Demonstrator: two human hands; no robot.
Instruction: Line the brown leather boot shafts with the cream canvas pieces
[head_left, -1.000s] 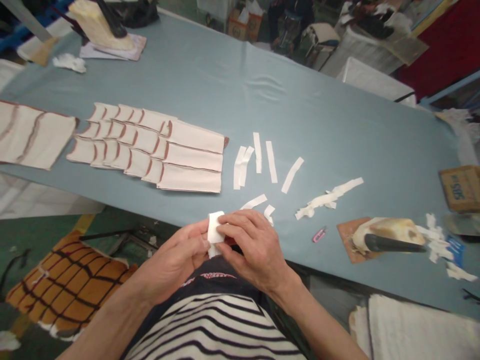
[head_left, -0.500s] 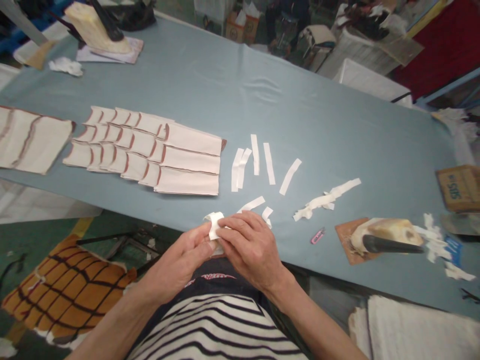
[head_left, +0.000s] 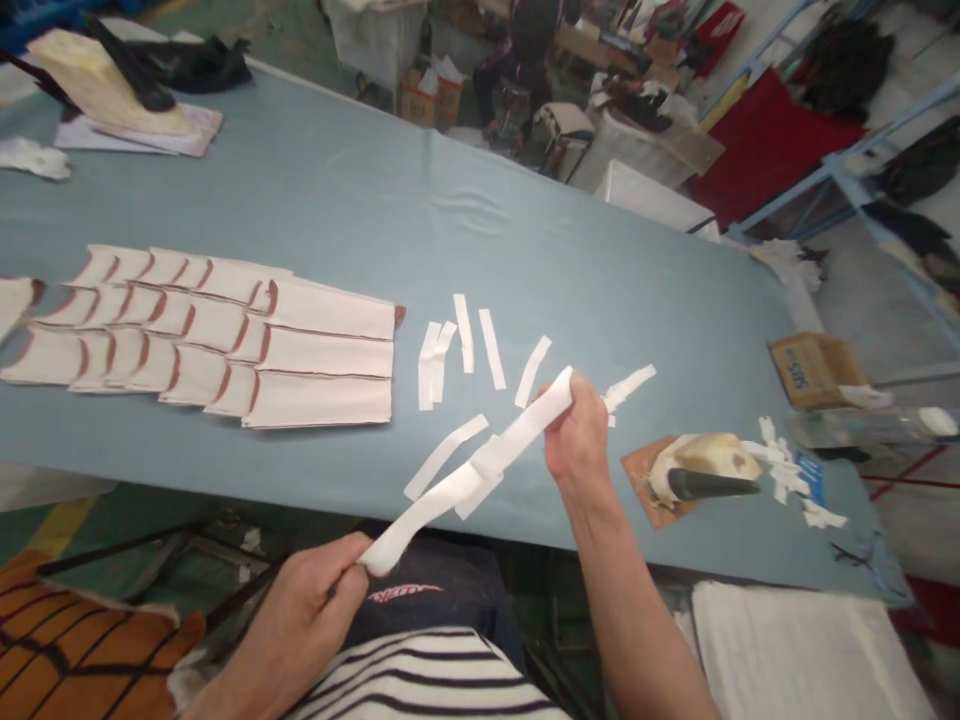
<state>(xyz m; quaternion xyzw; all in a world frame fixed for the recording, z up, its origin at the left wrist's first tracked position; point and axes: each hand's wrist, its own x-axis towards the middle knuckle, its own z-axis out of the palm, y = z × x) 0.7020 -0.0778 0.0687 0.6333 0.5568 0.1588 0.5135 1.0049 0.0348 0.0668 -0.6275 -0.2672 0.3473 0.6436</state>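
A long white strip (head_left: 529,425) stretches slantwise between my hands, above the near edge of the table; a fold or overlap shows near its middle. My left hand (head_left: 315,600) pinches its lower end, close to my body. The upper end is gripped by my right hand (head_left: 577,435), with part of the fingers hidden. Beneath and beside the held piece lies another white strip (head_left: 446,457) on the table. Farther back, several loose white strips (head_left: 492,350) lie apart or overlapping. A crumpled strip (head_left: 634,385) is partly covered by my right hand.
Pale panels with brown edges (head_left: 330,350) lie overlapped in rows at left. To the right, a cream block with a black handle (head_left: 705,460) rests on a brown board, near a cardboard box (head_left: 817,370) and a clear bottle (head_left: 862,427). The table edge runs before me.
My hands, close together around a bunched white piece before, are now far apart with the strip drawn out between them. My right hand moved right and away from me. The view has turned right.
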